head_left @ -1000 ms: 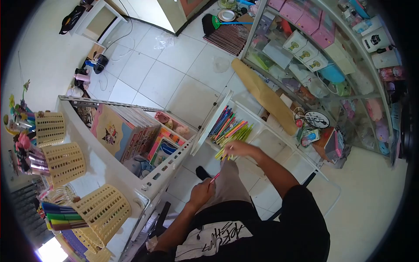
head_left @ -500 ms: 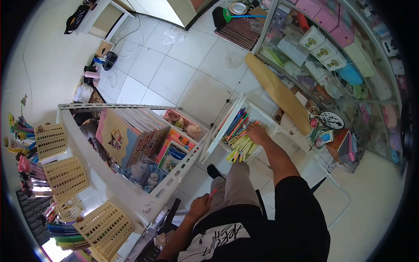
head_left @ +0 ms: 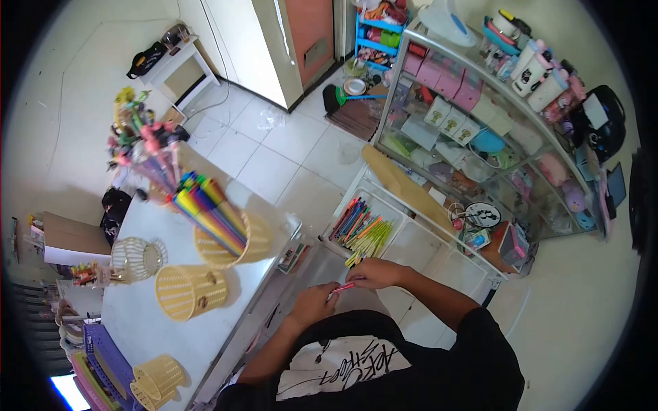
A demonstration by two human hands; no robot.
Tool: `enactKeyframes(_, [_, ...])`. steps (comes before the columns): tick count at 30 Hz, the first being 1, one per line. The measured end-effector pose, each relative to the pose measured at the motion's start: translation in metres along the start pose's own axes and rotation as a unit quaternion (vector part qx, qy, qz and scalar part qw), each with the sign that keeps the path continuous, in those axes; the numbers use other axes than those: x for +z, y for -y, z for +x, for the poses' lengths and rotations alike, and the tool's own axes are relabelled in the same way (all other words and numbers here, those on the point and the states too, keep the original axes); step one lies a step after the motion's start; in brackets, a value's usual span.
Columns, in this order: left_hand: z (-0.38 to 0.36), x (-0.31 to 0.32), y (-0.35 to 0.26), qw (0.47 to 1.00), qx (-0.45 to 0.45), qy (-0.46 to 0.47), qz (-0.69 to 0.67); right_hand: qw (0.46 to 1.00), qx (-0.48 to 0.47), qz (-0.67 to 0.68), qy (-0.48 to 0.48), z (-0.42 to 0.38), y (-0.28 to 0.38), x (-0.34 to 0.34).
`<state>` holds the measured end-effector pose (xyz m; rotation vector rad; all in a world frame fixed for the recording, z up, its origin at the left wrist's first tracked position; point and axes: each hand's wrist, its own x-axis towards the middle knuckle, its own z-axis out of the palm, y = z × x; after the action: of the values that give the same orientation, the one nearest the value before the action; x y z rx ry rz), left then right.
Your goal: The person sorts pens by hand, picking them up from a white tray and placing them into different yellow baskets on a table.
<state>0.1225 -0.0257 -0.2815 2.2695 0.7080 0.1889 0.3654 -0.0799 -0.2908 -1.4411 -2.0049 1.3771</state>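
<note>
Close in front of my body, my left hand (head_left: pixel 315 301) is closed on a pink pen (head_left: pixel 343 287) that slants up to the right. My right hand (head_left: pixel 370 272) meets it at the pen's other end, with its fingers pinched together there. Just beyond the right hand, many colored pens (head_left: pixel 367 229), yellow-green, orange, blue and red, lie in one compartment of a white divided tray (head_left: pixel 425 229). Whether my right hand holds a second pen is too small to tell.
At left, a white tabletop (head_left: pixel 199 342) bears cream woven baskets (head_left: pixel 190 291), one filled with colorful markers (head_left: pixel 209 212). A glass cabinet (head_left: pixel 404 82) with boxes and bags stands at back right. Rolled brown paper (head_left: pixel 404 192) lies beside the tray.
My right hand has left the pens in the tray and come to the pink pen in my left hand. The view has risen and shifted, showing the tabletop and cabinet top.
</note>
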Motion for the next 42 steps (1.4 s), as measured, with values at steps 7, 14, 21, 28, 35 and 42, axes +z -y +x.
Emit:
enactKeyframes(7, [-0.04, -0.038, 0.003, 0.996, -0.026, -0.046, -0.073, 0.98, -0.028, 0.097, -0.171, -0.022, 0.095, -0.041])
enactKeyframes(14, [-0.054, -0.066, -0.034, 0.944, -0.014, -0.175, -0.279, 0.886, -0.101, 0.202, -0.404, 0.016, 0.203, -0.035])
enactKeyframes(21, [-0.06, -0.088, -0.042, 0.929, -0.006, -0.172, -0.328, 0.748, -0.291, 0.145, -0.578, 0.025, 0.292, -0.112])
enactKeyframes(28, [-0.061, -0.084, -0.046, 0.901, 0.016, -0.15, -0.406, 0.777, -0.325, -0.157, -0.516, 0.089, 0.287, -0.136])
enactKeyframes(35, [-0.063, -0.1, -0.048, 0.806, 0.073, -0.131, -0.572, 0.794, -0.288, -0.186, -0.501, 0.057, 0.286, -0.106])
enactKeyframes(42, [-0.044, -0.139, -0.085, 0.748, 0.133, -0.189, -0.622, 0.905, -0.244, -0.005, -0.348, 0.033, 0.271, -0.036])
